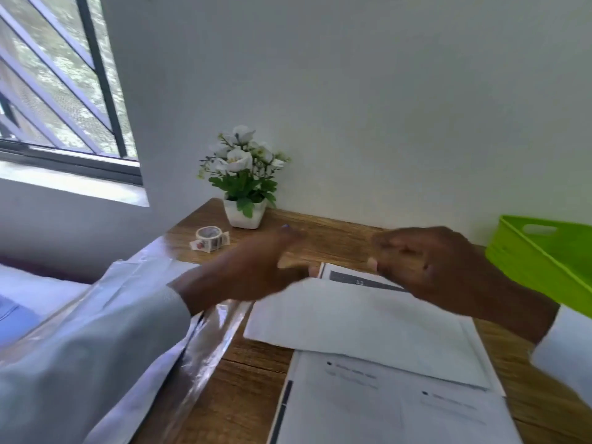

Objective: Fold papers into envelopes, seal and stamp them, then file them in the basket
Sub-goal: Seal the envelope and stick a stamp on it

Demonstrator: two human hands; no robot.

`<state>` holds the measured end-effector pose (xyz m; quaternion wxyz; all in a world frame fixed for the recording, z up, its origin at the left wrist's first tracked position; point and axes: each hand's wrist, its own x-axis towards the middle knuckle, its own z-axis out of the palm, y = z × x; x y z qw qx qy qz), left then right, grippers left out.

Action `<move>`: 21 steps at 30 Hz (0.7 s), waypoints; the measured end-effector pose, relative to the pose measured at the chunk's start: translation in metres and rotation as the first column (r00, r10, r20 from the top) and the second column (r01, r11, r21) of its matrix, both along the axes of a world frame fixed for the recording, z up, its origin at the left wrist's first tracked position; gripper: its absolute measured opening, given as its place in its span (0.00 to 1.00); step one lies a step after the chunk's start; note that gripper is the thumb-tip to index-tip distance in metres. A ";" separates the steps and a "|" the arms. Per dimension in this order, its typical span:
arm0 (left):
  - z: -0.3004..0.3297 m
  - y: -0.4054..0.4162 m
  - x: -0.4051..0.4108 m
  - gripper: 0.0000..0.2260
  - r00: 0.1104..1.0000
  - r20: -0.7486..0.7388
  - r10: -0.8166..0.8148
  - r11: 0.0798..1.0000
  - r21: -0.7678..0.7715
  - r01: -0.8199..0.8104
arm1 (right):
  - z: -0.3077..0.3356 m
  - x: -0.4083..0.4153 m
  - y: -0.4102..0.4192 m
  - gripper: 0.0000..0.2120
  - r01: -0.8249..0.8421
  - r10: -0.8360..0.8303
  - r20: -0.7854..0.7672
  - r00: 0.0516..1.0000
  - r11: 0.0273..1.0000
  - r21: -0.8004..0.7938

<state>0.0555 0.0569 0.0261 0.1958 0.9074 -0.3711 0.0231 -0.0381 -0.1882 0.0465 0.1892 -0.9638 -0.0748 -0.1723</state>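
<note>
At the middle of the wooden desk (256,373), a white paper envelope (352,318) lies on printed sheets (384,408), a folded printed paper (355,278) protruding from its far edge. The blurred left hand (253,270) reaches toward that edge with fingers extended, while the right hand (435,261) curls its fingers at the paper, though blur hides the grip. The lime-green plastic basket (544,254) sits at the right edge.

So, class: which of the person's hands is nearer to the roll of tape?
Left. The left hand hovers just right of the roll of tape; the right hand is farther right, nearer the green basket.
</note>
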 end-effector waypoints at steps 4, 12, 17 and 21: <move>-0.002 0.044 0.053 0.06 0.951 0.143 0.272 0.895 -0.401 -0.196 | 0.005 0.057 0.035 0.09 -0.098 0.094 0.039 0.995 0.988 0.117; -0.045 0.106 0.099 0.14 0.909 -0.033 0.415 0.791 -0.482 -0.378 | -0.041 0.151 0.116 0.04 -0.126 0.164 -0.033 0.986 0.855 0.503; -0.047 0.104 0.100 0.14 0.938 -0.064 0.340 0.842 -0.423 -0.334 | -0.059 0.173 0.144 0.05 -0.092 0.235 -0.105 0.966 0.697 0.711; -0.055 0.111 0.105 0.14 0.936 -0.033 0.350 0.867 -0.366 -0.338 | -0.067 0.184 0.158 0.08 -0.043 0.264 -0.175 0.948 0.656 0.754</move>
